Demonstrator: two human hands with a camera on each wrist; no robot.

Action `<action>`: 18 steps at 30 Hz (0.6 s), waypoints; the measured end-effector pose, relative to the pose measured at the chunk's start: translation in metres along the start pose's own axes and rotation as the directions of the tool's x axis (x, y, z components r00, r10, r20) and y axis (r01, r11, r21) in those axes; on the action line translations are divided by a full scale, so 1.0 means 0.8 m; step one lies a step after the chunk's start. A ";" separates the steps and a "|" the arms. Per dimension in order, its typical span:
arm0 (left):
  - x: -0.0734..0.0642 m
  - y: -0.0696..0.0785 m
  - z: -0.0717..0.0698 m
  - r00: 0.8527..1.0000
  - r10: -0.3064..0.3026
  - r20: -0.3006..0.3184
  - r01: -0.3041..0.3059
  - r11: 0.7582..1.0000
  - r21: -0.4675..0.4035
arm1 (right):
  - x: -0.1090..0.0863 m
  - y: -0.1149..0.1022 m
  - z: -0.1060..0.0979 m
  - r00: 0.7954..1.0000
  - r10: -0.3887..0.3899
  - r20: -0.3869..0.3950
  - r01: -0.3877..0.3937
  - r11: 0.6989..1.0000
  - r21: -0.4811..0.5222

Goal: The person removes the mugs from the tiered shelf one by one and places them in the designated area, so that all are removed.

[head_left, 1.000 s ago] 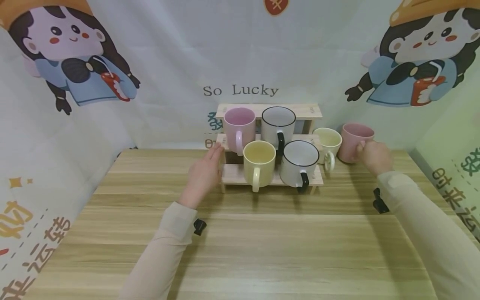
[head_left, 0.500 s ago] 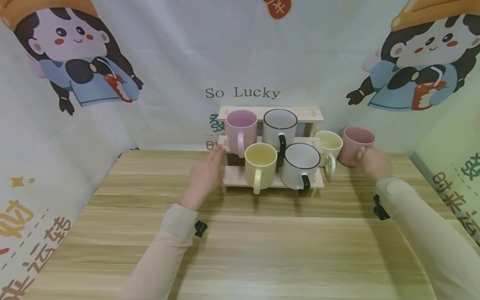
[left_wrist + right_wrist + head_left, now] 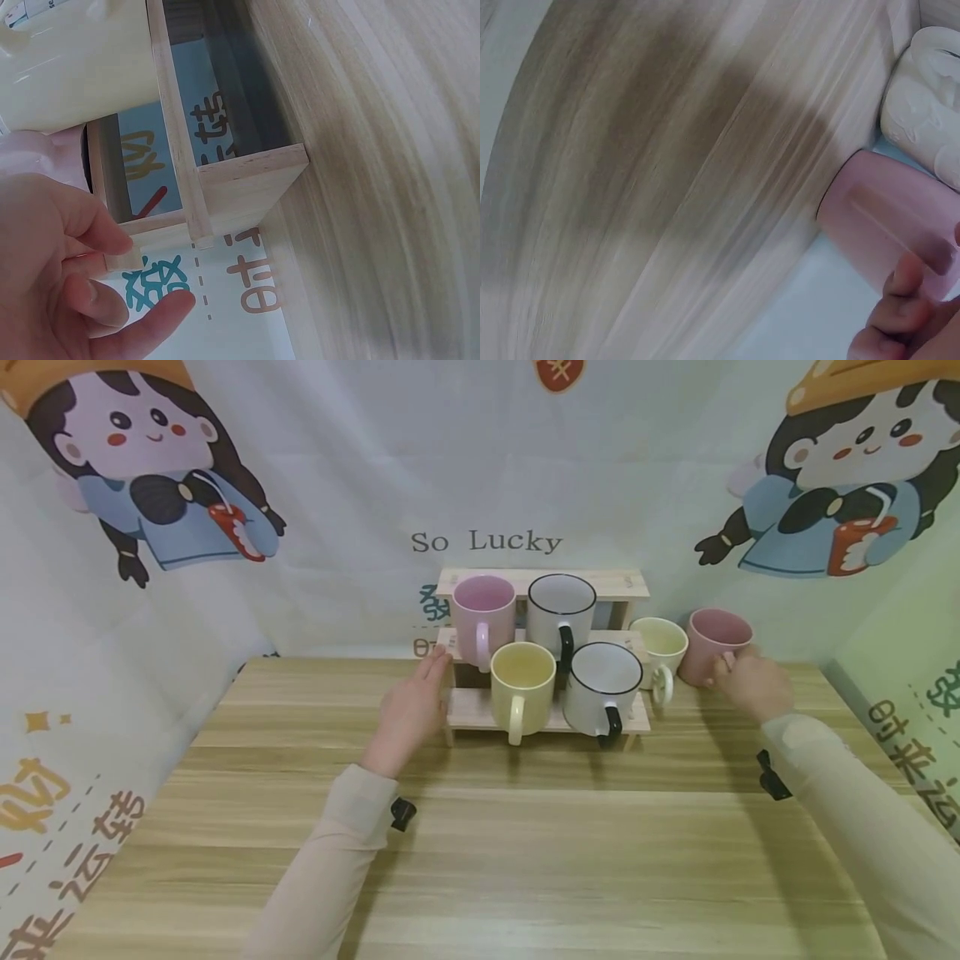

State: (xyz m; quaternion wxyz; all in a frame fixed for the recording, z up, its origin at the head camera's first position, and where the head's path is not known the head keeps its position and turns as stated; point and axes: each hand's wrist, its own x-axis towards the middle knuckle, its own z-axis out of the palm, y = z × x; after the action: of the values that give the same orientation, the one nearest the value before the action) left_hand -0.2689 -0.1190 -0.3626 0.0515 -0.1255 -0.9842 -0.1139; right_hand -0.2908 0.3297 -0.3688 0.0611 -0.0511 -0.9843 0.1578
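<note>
My left hand (image 3: 411,712) rests its fingers on the left end of a tiered wooden rack (image 3: 468,708). In the left wrist view the fingertips (image 3: 112,238) lie at a shelf's end, thumb apart. A pink mug (image 3: 705,647) stands on the table right of the rack, its handle turned toward me. My right hand (image 3: 752,685) is at that handle, fingers bent and loose. The right wrist view shows most of the handle (image 3: 900,229) uncovered, with a fingertip (image 3: 907,271) beside its upper end. Between rack and pink mug stands a cream mug (image 3: 652,652).
The rack carries a lilac mug (image 3: 483,622) and a white black-rimmed mug (image 3: 558,614) on the middle tier. A yellow mug (image 3: 517,693) and another white black-rimmed mug (image 3: 600,697) stand in front. A printed curtain (image 3: 360,485) hangs behind the wooden table (image 3: 525,860).
My right hand has drawn back slightly to the right and its grip on the pink mug's handle has loosened. The left hand stays at the rack.
</note>
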 end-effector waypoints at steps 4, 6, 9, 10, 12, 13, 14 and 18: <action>0.000 0.001 -0.001 1.000 0.008 -0.005 -0.008 1.000 -0.001 | -0.002 -0.001 -0.006 0.998 0.051 -0.033 -0.050 0.998 0.023; -0.001 0.002 -0.002 1.000 0.008 -0.007 -0.008 1.000 -0.002 | -0.003 -0.004 -0.011 0.998 0.045 -0.048 -0.044 0.999 0.011; -0.002 0.002 -0.003 1.000 0.008 -0.011 -0.008 1.000 0.001 | -0.003 -0.009 -0.019 0.998 0.006 -0.059 -0.006 1.000 -0.014; -0.002 0.003 -0.003 1.000 0.007 -0.011 -0.007 1.000 0.003 | -0.004 -0.011 -0.022 0.998 -0.005 -0.057 0.004 1.000 -0.021; -0.001 0.003 -0.004 1.000 0.003 -0.008 -0.003 1.000 0.006 | -0.005 -0.016 -0.027 0.999 -0.019 -0.041 0.018 0.999 -0.030; -0.001 0.003 -0.004 1.000 0.003 -0.006 -0.003 1.000 0.009 | -0.005 -0.017 -0.029 0.999 -0.024 -0.031 0.024 0.999 -0.031; -0.001 0.003 -0.005 1.000 0.004 -0.004 -0.004 1.000 0.013 | -0.006 -0.020 -0.032 1.000 -0.025 -0.017 0.025 0.999 -0.035; -0.002 0.003 -0.005 1.000 0.009 -0.003 -0.009 1.000 0.014 | -0.008 -0.026 -0.040 0.998 -0.043 0.034 0.045 0.998 -0.043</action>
State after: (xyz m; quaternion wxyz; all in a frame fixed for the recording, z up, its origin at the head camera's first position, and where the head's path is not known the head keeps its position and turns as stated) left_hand -0.2668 -0.1181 -0.3585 0.0546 -0.1295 -0.9843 -0.1069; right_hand -0.2817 0.3186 -0.3329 0.0469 -0.0281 -0.9893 0.1355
